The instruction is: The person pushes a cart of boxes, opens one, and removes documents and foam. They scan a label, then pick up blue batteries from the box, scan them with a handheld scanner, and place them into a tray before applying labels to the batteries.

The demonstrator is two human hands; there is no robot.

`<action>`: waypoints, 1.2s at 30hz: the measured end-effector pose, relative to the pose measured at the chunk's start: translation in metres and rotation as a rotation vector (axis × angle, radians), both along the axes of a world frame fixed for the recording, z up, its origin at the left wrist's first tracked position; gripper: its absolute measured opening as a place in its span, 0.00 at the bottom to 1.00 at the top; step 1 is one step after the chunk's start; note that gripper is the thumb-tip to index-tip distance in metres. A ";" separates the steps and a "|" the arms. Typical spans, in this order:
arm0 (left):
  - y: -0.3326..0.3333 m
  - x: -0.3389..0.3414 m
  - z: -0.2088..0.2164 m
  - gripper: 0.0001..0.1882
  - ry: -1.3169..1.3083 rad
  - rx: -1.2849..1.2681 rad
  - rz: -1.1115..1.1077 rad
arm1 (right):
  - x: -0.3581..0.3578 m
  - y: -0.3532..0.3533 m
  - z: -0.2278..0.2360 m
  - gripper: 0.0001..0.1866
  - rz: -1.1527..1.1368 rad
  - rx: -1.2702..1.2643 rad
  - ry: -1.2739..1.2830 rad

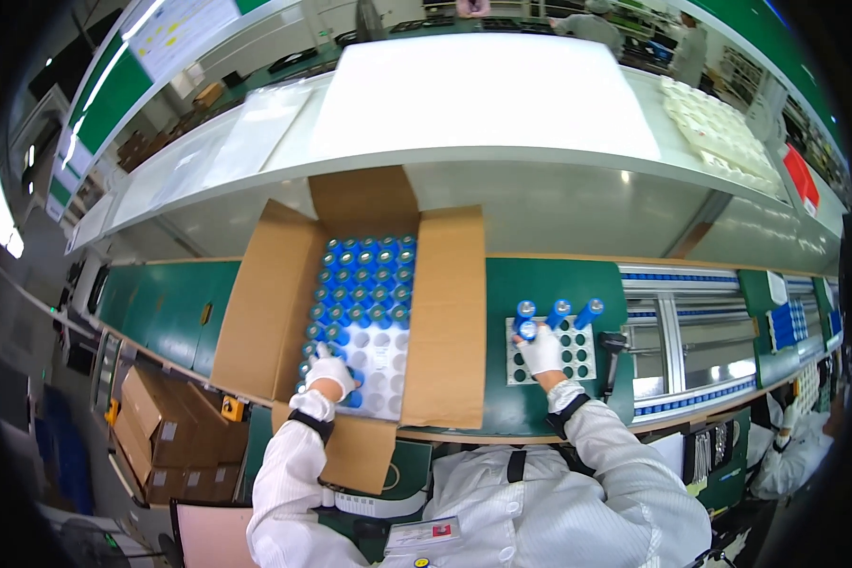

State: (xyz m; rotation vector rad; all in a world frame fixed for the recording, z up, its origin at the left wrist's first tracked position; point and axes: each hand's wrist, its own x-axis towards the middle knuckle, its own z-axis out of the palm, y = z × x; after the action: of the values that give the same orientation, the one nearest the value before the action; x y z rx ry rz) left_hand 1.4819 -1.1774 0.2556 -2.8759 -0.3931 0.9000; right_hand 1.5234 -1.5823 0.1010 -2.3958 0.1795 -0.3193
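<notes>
My left hand (329,370), in a white glove, is inside an open cardboard box (452,322) at its near left side. Its fingers are closed around a blue cylindrical battery cell, mostly hidden beneath the glove. Upright blue cells (362,275) fill the far part of the box, and the near right part shows a white tray with round recesses (381,360). My right hand (542,353), also gloved, grips a blue cell (527,330) over the left side of a white holder with round holes (577,364). Further blue cells (560,310) stand along the holder's far edge.
A black handheld device (612,352) lies right of the holder on the green table (540,279). Beyond it runs a conveyor with metal rails (672,341). A white shelf (483,159) spans above the table. Cardboard cartons (175,431) stand at lower left. A co-worker's sleeve (790,464) shows at right.
</notes>
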 end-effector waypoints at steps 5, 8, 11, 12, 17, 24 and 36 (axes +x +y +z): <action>-0.003 -0.002 -0.016 0.38 -0.018 0.122 0.005 | 0.005 0.005 0.017 0.27 0.034 -0.119 0.139; -0.002 -0.001 -0.017 0.38 0.009 0.133 0.022 | 0.003 0.008 0.030 0.27 0.026 -0.078 0.185; -0.001 -0.002 -0.018 0.38 -0.022 0.142 -0.006 | 0.006 0.003 0.013 0.27 0.054 -0.080 0.108; -0.005 -0.002 -0.013 0.39 -0.056 0.155 -0.038 | 0.005 0.001 0.011 0.27 0.051 -0.079 0.098; 0.022 0.000 0.022 0.30 -0.471 -0.706 0.434 | -0.019 -0.017 0.052 0.26 0.112 -0.024 -0.138; -0.026 -0.013 0.093 0.19 -1.051 -1.984 0.818 | -0.109 0.083 0.251 0.17 1.184 0.510 -0.386; -0.065 0.012 0.083 0.08 -1.420 -1.813 1.071 | -0.126 0.188 0.215 0.27 1.009 0.389 -0.511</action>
State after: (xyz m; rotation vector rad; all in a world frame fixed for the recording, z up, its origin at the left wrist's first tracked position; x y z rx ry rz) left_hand 1.4944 -1.2428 0.3381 0.8978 0.5216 0.6567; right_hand 1.3977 -1.3940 0.3164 -1.6767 -1.0584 -0.3451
